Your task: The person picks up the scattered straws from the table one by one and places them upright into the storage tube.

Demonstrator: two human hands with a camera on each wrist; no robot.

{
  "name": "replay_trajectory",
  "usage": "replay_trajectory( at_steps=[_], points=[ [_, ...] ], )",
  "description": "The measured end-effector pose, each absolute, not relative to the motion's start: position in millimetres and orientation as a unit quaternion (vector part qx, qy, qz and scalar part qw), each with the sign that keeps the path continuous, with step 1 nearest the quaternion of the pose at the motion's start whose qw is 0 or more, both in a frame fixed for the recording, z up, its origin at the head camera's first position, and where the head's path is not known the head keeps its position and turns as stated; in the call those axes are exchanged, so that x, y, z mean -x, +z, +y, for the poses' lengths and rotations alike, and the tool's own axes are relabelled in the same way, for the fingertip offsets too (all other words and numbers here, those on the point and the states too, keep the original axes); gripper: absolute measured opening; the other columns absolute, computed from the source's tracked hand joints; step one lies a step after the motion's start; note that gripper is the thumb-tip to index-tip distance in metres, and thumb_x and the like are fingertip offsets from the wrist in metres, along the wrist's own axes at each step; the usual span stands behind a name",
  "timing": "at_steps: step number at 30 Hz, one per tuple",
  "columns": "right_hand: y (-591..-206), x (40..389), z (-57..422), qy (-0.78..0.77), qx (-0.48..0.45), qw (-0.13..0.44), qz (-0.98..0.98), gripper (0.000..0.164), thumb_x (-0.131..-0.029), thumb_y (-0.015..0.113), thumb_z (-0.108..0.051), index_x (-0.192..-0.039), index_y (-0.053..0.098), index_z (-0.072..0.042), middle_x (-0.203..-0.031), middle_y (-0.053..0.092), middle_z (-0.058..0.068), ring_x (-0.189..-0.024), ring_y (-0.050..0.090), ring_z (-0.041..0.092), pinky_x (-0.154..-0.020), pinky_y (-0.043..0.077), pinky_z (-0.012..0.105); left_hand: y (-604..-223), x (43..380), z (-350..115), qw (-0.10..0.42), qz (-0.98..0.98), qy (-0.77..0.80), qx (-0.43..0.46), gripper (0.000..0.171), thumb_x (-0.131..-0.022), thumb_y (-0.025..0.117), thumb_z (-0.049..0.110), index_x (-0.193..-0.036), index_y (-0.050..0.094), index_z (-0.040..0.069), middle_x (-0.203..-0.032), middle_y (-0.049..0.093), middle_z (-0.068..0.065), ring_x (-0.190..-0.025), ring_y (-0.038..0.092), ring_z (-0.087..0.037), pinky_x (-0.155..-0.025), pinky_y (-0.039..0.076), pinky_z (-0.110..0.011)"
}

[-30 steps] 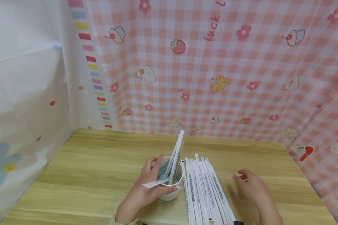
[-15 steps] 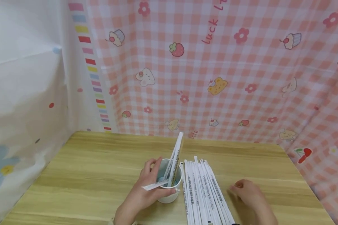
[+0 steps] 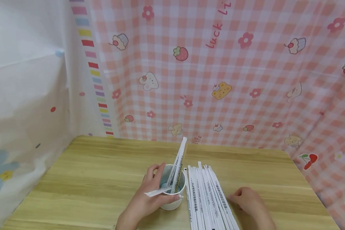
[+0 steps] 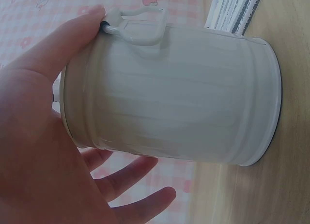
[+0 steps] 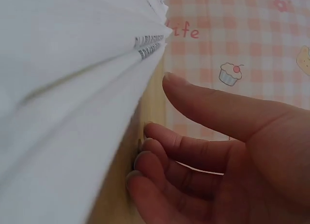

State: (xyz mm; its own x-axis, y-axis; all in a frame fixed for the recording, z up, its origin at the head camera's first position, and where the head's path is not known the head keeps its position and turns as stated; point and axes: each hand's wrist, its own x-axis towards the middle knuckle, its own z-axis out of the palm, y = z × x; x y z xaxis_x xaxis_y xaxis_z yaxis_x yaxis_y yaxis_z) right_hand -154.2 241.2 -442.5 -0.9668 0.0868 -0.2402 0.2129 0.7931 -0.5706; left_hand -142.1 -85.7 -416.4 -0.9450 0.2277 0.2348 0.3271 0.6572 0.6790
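Observation:
My left hand (image 3: 146,195) grips a small white metal bucket (image 3: 170,206) round its rim, thumb on the near side. In the left wrist view the bucket (image 4: 169,96) stands upright on the table and a wire loop handle (image 4: 140,30) shows by the thumb. Several paper-wrapped chopsticks (image 3: 178,166) lean inside the bucket; one juts out low to the left. Right of it lies a fanned row of wrapped chopsticks (image 3: 207,198). My right hand (image 3: 248,201) is beside the row's right edge, fingers loosely bent and holding nothing. Whether its fingertips touch the wrappers I cannot tell.
Everything sits on a wood-grain table (image 3: 103,172). A pink checked cloth (image 3: 201,76) hangs along the back and right, and a white cloth (image 3: 28,83) hangs at the left.
My right hand has moved left and nearer to me, up to the chopstick row, its fingers lowered. The left hand keeps its hold on the bucket. The head view has tilted slightly up.

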Motion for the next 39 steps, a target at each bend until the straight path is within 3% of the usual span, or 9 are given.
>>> replay_trajectory(
  at_steps=[7,13,20,30,39],
  points=[
    [-441.5,157.0,229.8,-0.311,-0.080,0.117,0.940,0.026,-0.074,0.071,-0.030,-0.075,0.059,-0.007,-0.066,0.051,0.002,-0.057,0.047,0.016,-0.052,0.037,0.029,-412.9,142.5,-84.6,0.060,-0.906,-0.390,0.150,0.101,-0.061,0.070,0.060,-0.142,0.023,0.020,-0.134,0.026,-0.006,-0.114,0.035,-0.025,-0.084,0.040,-0.043],
    [-440.5,158.3,220.1,-0.307,-0.080,0.135,0.939,0.015,-0.077,0.066,-0.021,-0.073,0.061,-0.007,-0.063,0.052,0.003,-0.055,0.048,0.017,-0.051,0.038,0.029,-411.0,143.0,-83.8,0.057,-0.908,-0.388,0.149,0.100,-0.061,0.070,0.060,-0.141,0.024,0.021,-0.134,0.026,-0.006,-0.114,0.035,-0.024,-0.084,0.040,-0.041],
    [-441.7,158.5,218.7,-0.299,-0.064,0.136,0.942,0.014,-0.079,0.061,-0.020,-0.077,0.062,-0.006,-0.063,0.051,0.003,-0.054,0.047,0.016,-0.051,0.037,0.029,-411.7,142.8,-83.7,0.061,-0.909,-0.384,0.152,0.101,-0.061,0.069,0.060,-0.141,0.024,0.020,-0.133,0.027,-0.007,-0.114,0.035,-0.025,-0.084,0.040,-0.041],
    [-429.9,158.7,227.6,-0.284,-0.059,0.070,0.954,0.015,-0.079,0.054,-0.021,-0.075,0.061,-0.010,-0.063,0.051,0.001,-0.059,0.045,0.017,-0.053,0.035,0.030,-413.9,141.9,-85.0,0.058,-0.908,-0.385,0.152,0.100,-0.062,0.070,0.059,-0.141,0.024,0.019,-0.134,0.026,-0.007,-0.113,0.035,-0.027,-0.083,0.041,-0.042],
    [-406.3,155.6,224.0,-0.273,-0.053,-0.006,0.960,0.027,-0.087,0.049,-0.031,-0.091,0.062,-0.008,-0.068,0.053,0.000,-0.060,0.046,0.016,-0.054,0.035,0.030,-414.8,141.5,-85.3,0.061,-0.909,-0.383,0.153,0.100,-0.062,0.070,0.059,-0.141,0.024,0.019,-0.134,0.026,-0.007,-0.113,0.036,-0.027,-0.084,0.040,-0.042]
  ],
)
